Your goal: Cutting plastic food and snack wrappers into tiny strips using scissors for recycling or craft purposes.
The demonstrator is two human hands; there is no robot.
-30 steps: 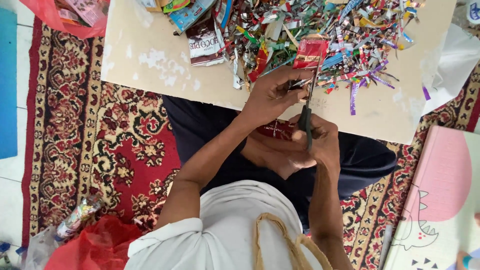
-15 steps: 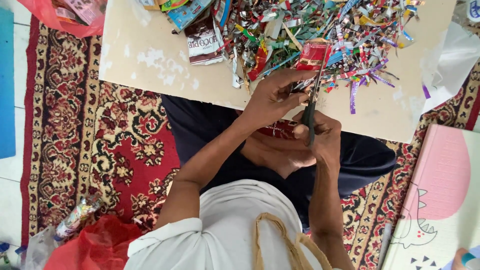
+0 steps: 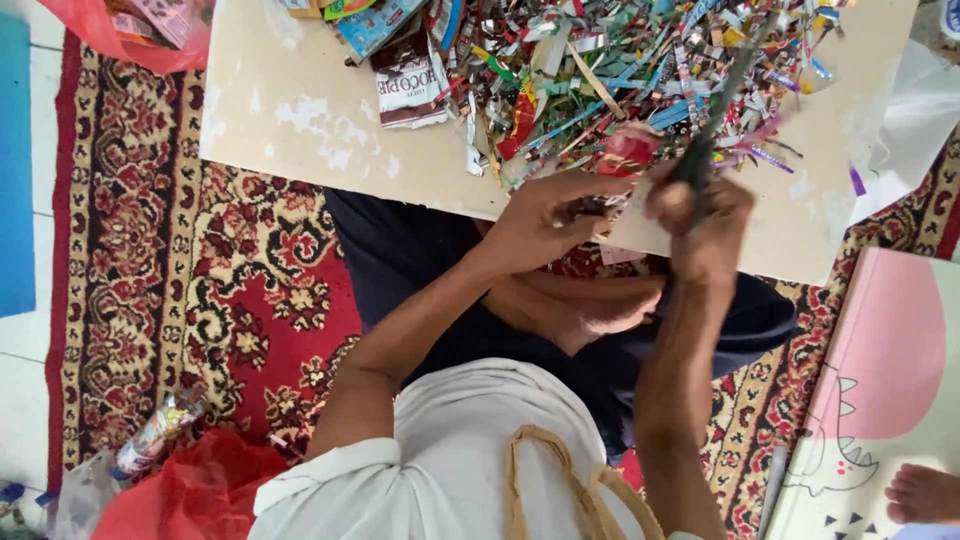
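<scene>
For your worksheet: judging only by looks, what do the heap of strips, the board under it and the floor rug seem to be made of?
Strips: probably foil-lined plastic wrapper, glossy with silvery glints.
Board: likely plywood or hardboard, matt pale, scuffed white patches.
Rug: woven textile, red patterned pile.

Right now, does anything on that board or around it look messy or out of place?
Yes. A heap of cut wrapper strips sprawls across the board, reaching its far edge. The right hand holds scissors and the left hand a red wrapper. A bare foot shows at the corner.
</scene>
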